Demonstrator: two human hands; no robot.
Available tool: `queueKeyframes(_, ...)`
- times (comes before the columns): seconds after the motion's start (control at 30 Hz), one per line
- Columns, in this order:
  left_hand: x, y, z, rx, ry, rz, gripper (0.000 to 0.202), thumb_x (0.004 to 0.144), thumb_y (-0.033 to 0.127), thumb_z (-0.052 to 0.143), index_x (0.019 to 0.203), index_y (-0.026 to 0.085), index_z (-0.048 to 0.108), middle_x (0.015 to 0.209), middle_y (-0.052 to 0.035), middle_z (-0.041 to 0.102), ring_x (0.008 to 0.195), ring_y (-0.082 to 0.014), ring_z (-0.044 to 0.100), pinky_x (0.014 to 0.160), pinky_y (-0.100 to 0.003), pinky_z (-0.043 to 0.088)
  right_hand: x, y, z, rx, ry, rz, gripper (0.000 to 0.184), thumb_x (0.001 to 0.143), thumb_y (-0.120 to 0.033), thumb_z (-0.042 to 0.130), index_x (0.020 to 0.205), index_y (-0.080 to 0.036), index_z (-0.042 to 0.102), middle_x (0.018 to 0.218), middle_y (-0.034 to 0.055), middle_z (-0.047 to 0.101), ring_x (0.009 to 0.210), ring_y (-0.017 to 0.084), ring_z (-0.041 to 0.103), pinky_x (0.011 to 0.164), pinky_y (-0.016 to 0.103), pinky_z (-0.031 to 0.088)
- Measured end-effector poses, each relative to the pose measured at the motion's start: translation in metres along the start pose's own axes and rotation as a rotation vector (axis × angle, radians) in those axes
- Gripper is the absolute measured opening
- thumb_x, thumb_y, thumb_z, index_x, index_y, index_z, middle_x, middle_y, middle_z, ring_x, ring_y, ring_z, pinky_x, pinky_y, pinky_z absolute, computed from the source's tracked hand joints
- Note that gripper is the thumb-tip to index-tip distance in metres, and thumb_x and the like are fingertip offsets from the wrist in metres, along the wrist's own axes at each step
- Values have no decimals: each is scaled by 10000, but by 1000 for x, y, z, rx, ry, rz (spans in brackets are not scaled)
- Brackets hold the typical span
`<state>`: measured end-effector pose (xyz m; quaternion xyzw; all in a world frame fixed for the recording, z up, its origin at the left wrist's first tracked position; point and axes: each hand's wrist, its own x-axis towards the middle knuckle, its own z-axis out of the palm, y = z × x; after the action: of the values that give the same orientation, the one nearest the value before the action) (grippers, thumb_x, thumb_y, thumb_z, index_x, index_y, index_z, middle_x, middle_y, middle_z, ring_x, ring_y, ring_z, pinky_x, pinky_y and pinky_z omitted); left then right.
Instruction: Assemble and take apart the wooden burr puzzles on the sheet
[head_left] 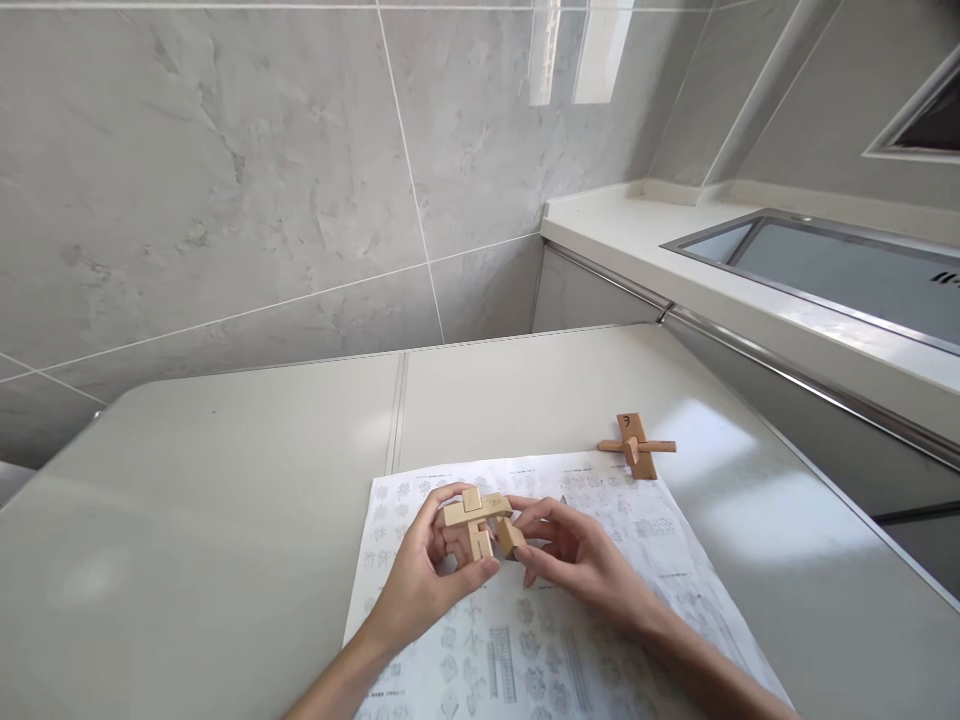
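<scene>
My left hand (427,575) pinches a partly built wooden puzzle (474,515) of light interlocked bars, held just above a printed instruction sheet (540,640). My right hand (574,555) is closed on a separate small wooden piece (511,537), which touches the right side of the puzzle. Both hands hover over the sheet near the table's front. A second, darker wooden puzzle (636,446), a cross of flat pieces with a thin rod through it, lies on the table beyond the sheet's far right corner, away from both hands.
The grey table (225,520) has a seam down its middle and butts against a tiled wall (225,180). To the right, a white counter (675,260) holds a steel sink (847,270); a gap drops between table and counter.
</scene>
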<state>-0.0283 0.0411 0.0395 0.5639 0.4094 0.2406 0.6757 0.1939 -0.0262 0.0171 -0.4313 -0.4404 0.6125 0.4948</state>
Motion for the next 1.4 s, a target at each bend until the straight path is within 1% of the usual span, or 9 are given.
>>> queueKeyframes(0.1,0,-3,-2,17,-10,17,766,852,430,899,1449,288,442,1170,-70,729,1017,-247,732,877,-353,560,0,1,-3,142,-25,9,362,889,-447,880,1072,-253,636,1490,112,588,1062,247,749,847,401,653)
queueKeyframes(0.2,0,-4,-2,10,-19,30,754,851,409,902,1441,292,448,1185,-73,726,1057,-258,736,893,-355,565,1,4,-6,212,-47,36,536,861,-432,911,1265,-300,585,1297,87,691,1076,251,742,879,395,617)
queueKeyframes(0.3,0,-4,-2,-4,-23,37,754,846,402,906,1439,293,454,1175,-71,734,1082,-265,735,892,-351,567,1,6,-8,257,-99,84,626,849,-435,921,1342,-286,564,1101,66,752,990,233,744,924,420,582)
queueKeyframes(0.4,0,-4,-2,0,-27,38,752,844,399,908,1439,292,460,1148,-67,742,1063,-261,736,887,-350,565,1,5,-9,265,-140,113,665,825,-457,933,1360,-273,583,1087,64,750,945,223,734,944,437,562)
queueKeyframes(0.67,0,-5,-3,-12,-48,56,755,840,397,914,1441,290,469,1137,-76,737,1052,-272,736,917,-373,560,-2,3,-11,263,-211,114,617,860,-426,909,1392,-289,629,1239,100,755,1180,275,701,994,438,536)
queueKeyframes(0.87,-2,-2,-1,-6,-61,64,744,844,378,910,1437,279,472,1163,-94,729,1097,-295,732,973,-411,558,0,3,-12,332,-245,112,546,884,-381,897,1369,-275,671,1340,128,743,1241,298,694,1070,482,502)
queueKeyframes(1.03,-5,-7,-1,-13,-93,64,721,840,373,913,1415,303,483,1171,-93,697,1060,-294,719,854,-371,597,0,0,-8,341,-285,106,601,903,-363,880,1450,-259,652,1266,129,771,1161,288,727,1048,470,501)
queueKeyframes(1.2,-6,-16,-2,53,-79,102,739,808,331,931,1407,318,499,1162,-89,687,1057,-292,706,765,-317,594,0,-10,-4,317,-363,107,643,887,-452,882,1464,-268,665,1134,93,785,1016,261,730,961,418,511)
queueKeyframes(1.4,-7,-13,-2,75,-145,184,690,776,281,938,1367,305,581,1162,-84,717,1051,-287,731,852,-352,607,0,-11,-1,239,-357,79,533,915,-595,809,1284,-213,759,995,61,749,902,206,651,832,326,496)
